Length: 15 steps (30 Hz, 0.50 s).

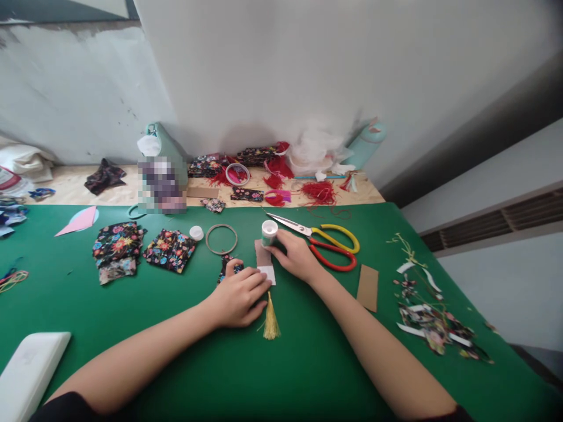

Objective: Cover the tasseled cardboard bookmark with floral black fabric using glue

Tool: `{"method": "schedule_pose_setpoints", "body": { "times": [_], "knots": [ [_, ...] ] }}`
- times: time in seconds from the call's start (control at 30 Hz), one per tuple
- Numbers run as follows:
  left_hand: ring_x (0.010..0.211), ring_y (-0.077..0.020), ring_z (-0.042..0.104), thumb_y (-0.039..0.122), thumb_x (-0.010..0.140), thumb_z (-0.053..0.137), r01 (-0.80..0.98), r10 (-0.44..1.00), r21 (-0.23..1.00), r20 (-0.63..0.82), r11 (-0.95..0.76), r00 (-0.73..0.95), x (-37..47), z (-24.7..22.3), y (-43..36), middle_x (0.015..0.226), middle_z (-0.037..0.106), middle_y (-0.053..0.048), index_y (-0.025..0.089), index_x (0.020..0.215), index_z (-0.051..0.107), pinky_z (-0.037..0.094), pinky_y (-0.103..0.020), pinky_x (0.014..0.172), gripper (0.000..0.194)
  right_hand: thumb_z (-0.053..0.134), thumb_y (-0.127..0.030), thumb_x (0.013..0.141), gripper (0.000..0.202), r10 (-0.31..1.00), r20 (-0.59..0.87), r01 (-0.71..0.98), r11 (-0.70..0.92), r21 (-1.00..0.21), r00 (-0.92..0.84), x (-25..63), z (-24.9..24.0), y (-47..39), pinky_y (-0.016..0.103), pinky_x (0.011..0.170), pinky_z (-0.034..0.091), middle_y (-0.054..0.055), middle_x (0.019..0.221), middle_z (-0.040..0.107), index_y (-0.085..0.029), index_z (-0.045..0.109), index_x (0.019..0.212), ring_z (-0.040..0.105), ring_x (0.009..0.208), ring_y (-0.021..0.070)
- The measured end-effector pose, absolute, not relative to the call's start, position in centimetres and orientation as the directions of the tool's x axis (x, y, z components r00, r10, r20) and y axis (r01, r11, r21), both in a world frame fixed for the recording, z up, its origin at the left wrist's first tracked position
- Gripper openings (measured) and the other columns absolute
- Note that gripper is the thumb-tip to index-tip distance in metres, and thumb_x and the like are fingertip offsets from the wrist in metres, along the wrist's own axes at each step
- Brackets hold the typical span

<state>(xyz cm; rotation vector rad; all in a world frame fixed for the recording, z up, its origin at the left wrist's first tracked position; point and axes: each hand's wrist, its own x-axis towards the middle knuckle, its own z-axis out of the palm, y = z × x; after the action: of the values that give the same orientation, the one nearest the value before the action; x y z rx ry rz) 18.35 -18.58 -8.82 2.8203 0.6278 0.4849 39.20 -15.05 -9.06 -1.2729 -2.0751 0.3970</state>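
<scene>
My right hand (297,255) is closed around a small uncapped white bottle (269,237), held upright at the top of a brownish card strip (264,255). The strip's lower end is white, and a yellow tassel (271,319) hangs from below it. My left hand (240,298) lies over the strip's left side, fingers apart, fingertips touching its white end. Black floral fabric (223,266) shows partly under those fingers. Beside them lies a round metal ring (207,241), with a white cap (196,233) to its left. Scissors (325,237) with yellow and red handles rest right of the bottle.
Folded floral fabric pieces (170,251) lie at left on the green mat (197,369). A brown card (368,287) and a scrap pile (435,328) are at right. Red tassels (319,192) line the back. A white case (35,366) sits front left.
</scene>
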Motion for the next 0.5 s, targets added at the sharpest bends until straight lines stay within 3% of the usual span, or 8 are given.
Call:
{"method": "schedule_pose_setpoints", "body": {
  "times": [0.1, 0.27, 0.5],
  "knots": [
    [0.103, -0.0248, 0.054, 0.031, 0.089, 0.043, 0.375, 0.444, 0.273, 0.270, -0.886, 0.854, 18.35, -8.78, -18.57, 0.110, 0.062, -0.010, 0.016, 0.119, 0.052, 0.027, -0.050, 0.098, 0.035, 0.051, -0.020, 0.085, 0.023, 0.877, 0.389, 0.656, 0.471, -0.589, -0.281, 38.68, -9.04, -14.86, 0.039, 0.082, 0.052, 0.011, 0.102, 0.065, -0.020, 0.055, 0.107, 0.062, 0.097, 0.0247],
    [0.104, -0.0257, 0.053, 0.031, 0.088, 0.043, 0.377, 0.445, 0.277, 0.251, -0.884, 0.860, 18.36, -8.88, -18.58, 0.112, 0.062, -0.011, 0.016, 0.120, 0.052, 0.027, -0.050, 0.097, 0.036, 0.054, -0.021, 0.084, 0.023, 0.847, 0.365, 0.615, 0.532, -0.582, -0.387, 38.92, -8.90, -15.12, 0.040, 0.084, 0.051, 0.011, 0.104, 0.066, -0.020, 0.056, 0.106, 0.062, 0.098, 0.0250],
    [0.105, -0.0253, 0.053, 0.031, 0.088, 0.044, 0.378, 0.445, 0.272, 0.253, -0.885, 0.859, 18.33, -8.83, -18.58, 0.112, 0.062, -0.011, 0.016, 0.120, 0.052, 0.026, -0.050, 0.098, 0.036, 0.051, -0.020, 0.085, 0.026, 0.880, 0.382, 0.654, 0.468, -0.594, -0.282, 38.22, -9.36, -14.70, 0.041, 0.084, 0.051, 0.013, 0.104, 0.065, -0.019, 0.054, 0.111, 0.061, 0.099, 0.0258]
  ]
}}
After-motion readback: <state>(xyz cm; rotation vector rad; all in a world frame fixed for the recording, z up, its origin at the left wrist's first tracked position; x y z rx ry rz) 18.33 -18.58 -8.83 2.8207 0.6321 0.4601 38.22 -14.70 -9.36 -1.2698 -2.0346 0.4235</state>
